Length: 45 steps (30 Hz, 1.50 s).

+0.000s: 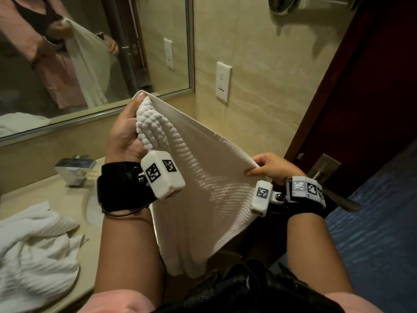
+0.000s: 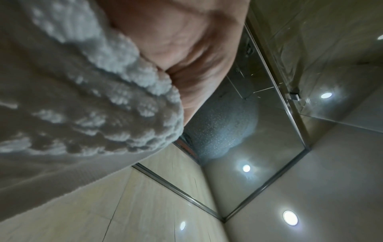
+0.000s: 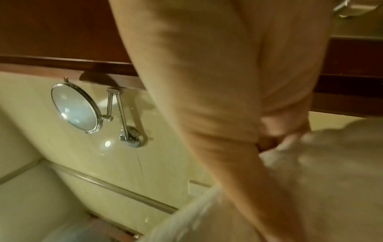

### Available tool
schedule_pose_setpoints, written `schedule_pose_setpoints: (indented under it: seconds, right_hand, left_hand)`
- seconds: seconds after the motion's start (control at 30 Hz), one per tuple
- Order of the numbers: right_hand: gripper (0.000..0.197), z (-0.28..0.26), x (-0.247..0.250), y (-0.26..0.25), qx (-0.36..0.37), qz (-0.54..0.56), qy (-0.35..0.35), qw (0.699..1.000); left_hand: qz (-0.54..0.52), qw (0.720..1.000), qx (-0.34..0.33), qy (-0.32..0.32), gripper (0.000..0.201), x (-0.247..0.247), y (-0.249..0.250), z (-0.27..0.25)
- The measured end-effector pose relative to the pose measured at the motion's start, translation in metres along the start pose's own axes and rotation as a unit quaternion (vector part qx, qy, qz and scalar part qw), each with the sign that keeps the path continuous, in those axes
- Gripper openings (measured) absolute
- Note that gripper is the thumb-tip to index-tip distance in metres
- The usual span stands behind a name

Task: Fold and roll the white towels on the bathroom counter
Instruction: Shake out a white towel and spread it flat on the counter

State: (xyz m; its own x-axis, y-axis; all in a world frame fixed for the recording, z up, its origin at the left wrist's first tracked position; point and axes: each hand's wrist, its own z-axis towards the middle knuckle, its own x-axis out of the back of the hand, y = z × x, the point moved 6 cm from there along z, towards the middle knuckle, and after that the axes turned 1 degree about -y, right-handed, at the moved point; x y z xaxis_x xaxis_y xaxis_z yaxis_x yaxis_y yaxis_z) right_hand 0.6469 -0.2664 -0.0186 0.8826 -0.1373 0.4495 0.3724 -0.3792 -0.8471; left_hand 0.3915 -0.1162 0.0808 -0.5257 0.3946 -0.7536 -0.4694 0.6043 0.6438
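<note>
The wall mirror fills the upper left of the head view. It reflects the person holding a towel with both hands. Below it runs the beige counter, and a dark wooden door stands at the right.

The white towel is held up in the air in front of the person, above the right end of the counter and not touching it. Its top edge is stretched between the two hands and slopes down from the left hand to the right hand. The rest hangs down in loose folds toward the person's body.

A second towel lies crumpled on the left part of the counter, near its front edge and beside the sink. A chrome tap stands behind the sink, near the back edge.

The left hand is raised higher. Its fingers are curled around a bunched upper corner of the towel, with the thumb on top at the hem. In the left wrist view the thick bumpy cloth is pressed against the palm.

The right hand is lower. It pinches the other top corner between the thumb and the curled fingers. The right wrist view is blurred, but the fingers close on the cloth there.

A white socket sits on the tiled wall, and a round shaving mirror hangs on a metal arm.
</note>
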Motion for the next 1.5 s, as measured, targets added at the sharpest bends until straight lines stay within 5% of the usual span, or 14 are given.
schedule_pose_setpoints:
  seconds: [0.13, 0.27, 0.5, 0.83, 1.03, 1.33, 1.5]
  right_hand:
    - [0.01, 0.006, 0.016, 0.005, -0.028, -0.066, 0.195, 0.978]
    - [0.008, -0.014, 0.035, -0.008, -0.039, -0.098, 0.437, 0.893]
    - [0.031, -0.027, 0.037, -0.035, -0.001, 0.0, 0.609, 0.793]
    - [0.043, 0.026, 0.02, -0.101, 0.093, 0.075, 0.64, 0.759]
    - [0.041, 0.053, 0.027, -0.135, 0.133, 0.097, 0.657, 0.736]
    - [0.043, 0.102, 0.023, -0.13, 0.006, -0.03, 0.566, 0.824]
    - [0.04, 0.153, 0.021, -0.131, -0.005, -0.046, 0.543, 0.839]
  left_hand:
    - [0.046, 0.998, -0.036, -0.007, 0.025, 0.001, 0.003, -0.005]
    - [0.13, 0.985, -0.116, 0.009, 0.003, 0.009, 0.018, -0.007]
    - [0.399, 0.899, -0.168, 0.074, 0.017, 0.044, 0.04, -0.009]
    - [0.585, 0.78, -0.194, 0.105, 0.014, 0.101, 0.094, -0.005]
    - [0.555, 0.792, -0.232, 0.101, 0.012, 0.104, 0.125, 0.002]
    - [0.567, 0.784, -0.213, 0.134, 0.009, 0.141, 0.138, 0.053]
    - [0.605, 0.743, -0.208, 0.197, 0.015, 0.172, 0.148, 0.088]
